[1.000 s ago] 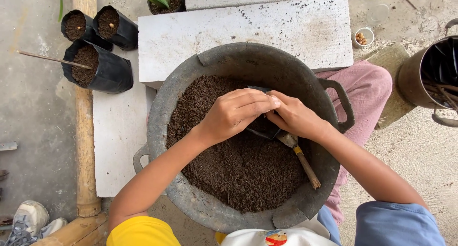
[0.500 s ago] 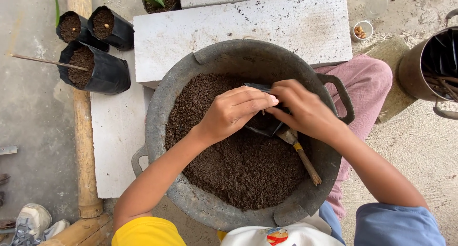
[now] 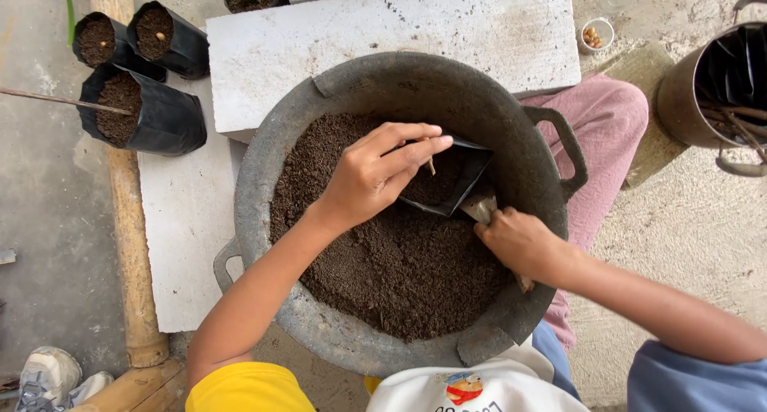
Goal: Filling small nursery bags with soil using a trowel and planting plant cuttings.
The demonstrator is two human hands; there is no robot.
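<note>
The right hand (image 3: 521,242) has dropped from the bag (image 3: 447,184) to grip the trowel (image 3: 482,208) — the left hand (image 3: 375,176) alone now pinches the bag open, ready for soil (image 3: 399,268).

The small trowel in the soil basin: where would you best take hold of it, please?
Probably by its handle, from the near right: the trowel points its blade up-left toward the black bag, and the right hand already covers the handle.

Rough concrete floor (image 3: 48,204), pale slabs (image 3: 383,36), bamboo pole (image 3: 132,244), daylight.

Bag (image 3: 447,184) in basin (image 3: 511,108), on soil (image 3: 399,268)
</note>
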